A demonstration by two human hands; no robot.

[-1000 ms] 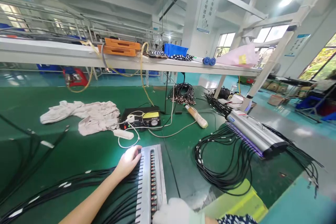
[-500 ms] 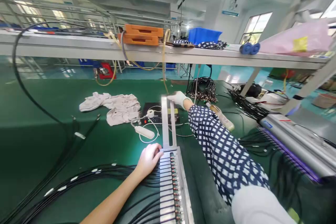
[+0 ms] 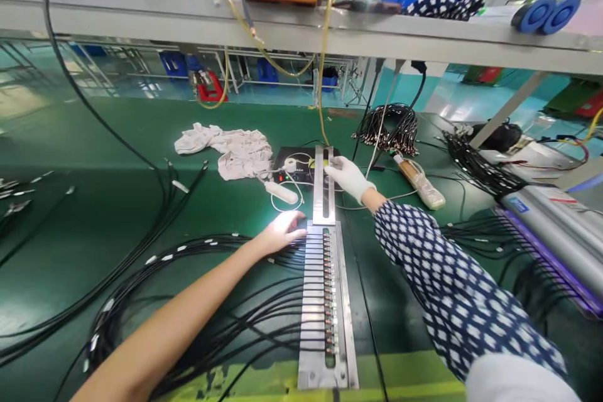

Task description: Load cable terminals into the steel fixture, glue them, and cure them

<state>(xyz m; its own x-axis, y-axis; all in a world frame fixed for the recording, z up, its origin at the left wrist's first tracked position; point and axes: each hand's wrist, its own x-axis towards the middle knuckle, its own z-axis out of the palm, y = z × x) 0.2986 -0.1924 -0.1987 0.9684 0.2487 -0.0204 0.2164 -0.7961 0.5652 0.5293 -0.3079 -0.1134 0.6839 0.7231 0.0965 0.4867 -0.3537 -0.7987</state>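
Note:
My left hand [image 3: 284, 231], bare, has its fingers curled against the upper left edge of a long metal fixture [image 3: 343, 301]. Black cables [image 3: 264, 311] enter this fixture from the left side by side, their metal ends lined up along its slot. My right hand [image 3: 348, 177], in a white glove, is closed on the right edge of a slotted metal plate [image 3: 319, 198]. That plate extends from the fixture's far end, in front of a black box [image 3: 288, 157] with a white cord. The glove hides part of the plate's edge.
A crumpled white cloth [image 3: 245, 154] lies beyond my left hand. A white power strip [image 3: 281, 192] is nearer. Coiled cables [image 3: 389, 129], a tan-handled tool [image 3: 419, 182] and a silver machine [image 3: 556, 232] stand right. A shelf [image 3: 282, 31] crosses above the bench.
The view has tilted down, so the fixture's near end now shows. The slotted plate's far end looks lower, and my right hand has come down with it. My left hand stays at the fixture's edge.

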